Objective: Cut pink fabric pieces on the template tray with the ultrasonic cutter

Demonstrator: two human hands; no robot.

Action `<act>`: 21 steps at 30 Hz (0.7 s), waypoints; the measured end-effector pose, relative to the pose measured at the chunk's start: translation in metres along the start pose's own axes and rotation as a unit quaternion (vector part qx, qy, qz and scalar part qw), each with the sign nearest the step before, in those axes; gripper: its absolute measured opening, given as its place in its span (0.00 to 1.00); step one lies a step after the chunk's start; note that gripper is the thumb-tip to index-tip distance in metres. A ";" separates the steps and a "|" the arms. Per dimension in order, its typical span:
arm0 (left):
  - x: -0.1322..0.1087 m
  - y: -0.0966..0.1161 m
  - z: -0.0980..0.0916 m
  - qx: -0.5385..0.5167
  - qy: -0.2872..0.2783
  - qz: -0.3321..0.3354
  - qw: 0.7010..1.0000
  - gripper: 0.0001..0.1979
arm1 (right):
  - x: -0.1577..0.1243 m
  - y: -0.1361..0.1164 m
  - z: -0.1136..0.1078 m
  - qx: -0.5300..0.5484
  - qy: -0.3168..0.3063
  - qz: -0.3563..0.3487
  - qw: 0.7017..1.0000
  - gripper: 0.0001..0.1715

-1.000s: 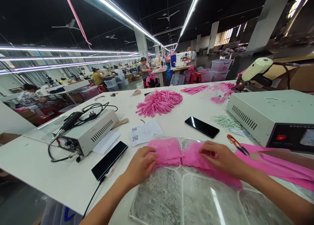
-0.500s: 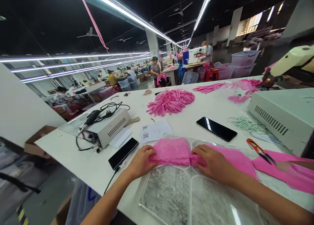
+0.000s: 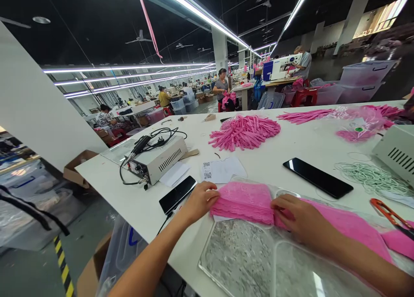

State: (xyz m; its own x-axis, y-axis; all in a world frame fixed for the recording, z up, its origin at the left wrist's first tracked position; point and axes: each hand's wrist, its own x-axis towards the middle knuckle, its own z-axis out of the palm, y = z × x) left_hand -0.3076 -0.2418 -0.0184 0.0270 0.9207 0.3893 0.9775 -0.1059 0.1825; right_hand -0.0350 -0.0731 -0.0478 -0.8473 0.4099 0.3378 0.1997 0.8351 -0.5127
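A folded stack of pink lace fabric (image 3: 243, 200) lies across the back of a clear plastic lid-like panel (image 3: 237, 256) on the white table. My left hand (image 3: 203, 198) pinches the stack's left end between thumb and fingers. At its right end, my right hand (image 3: 299, 217) has its fingers closed on the lace; the thumb is partly tucked underneath. From there a longer pink strip (image 3: 347, 221) runs off to the right, partly behind my right forearm. A paper with printed codes (image 3: 223, 169) sits just behind the stack.
Phones lie on both sides, one black (image 3: 317, 177) at right and one cabled (image 3: 177, 194) at left. Orange-handled snips (image 3: 390, 213) rest at right near green elastic loops (image 3: 371, 176). A grey machine box (image 3: 161, 159), a heap of pink straps (image 3: 246, 132) and co-workers (image 3: 223, 87) are farther back.
The view has swung left, so the table's things appear farther right. Both hands keep their places at the two ends of the lace stack.
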 end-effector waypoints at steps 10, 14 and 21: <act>-0.012 -0.014 -0.006 0.033 0.010 0.038 0.999 0.12 | 0.005 -0.016 -0.005 0.040 0.008 -0.028 0.999 0.12; -0.006 -0.009 -0.012 -0.001 0.048 0.065 0.997 0.12 | -0.015 -0.003 -0.038 0.030 0.053 0.043 0.997 0.11; 0.042 0.076 0.027 -0.062 -0.012 0.164 0.984 0.05 | -0.081 0.010 -0.070 -0.009 0.052 0.133 0.990 0.10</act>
State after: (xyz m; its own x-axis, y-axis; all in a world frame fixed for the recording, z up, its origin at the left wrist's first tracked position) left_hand -0.2262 -0.2015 -0.0128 0.3429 0.8382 0.4242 0.8825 -0.4422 0.1604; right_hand 0.0699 -0.0723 -0.0247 -0.7087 0.6506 0.2731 0.4184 0.6991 -0.5798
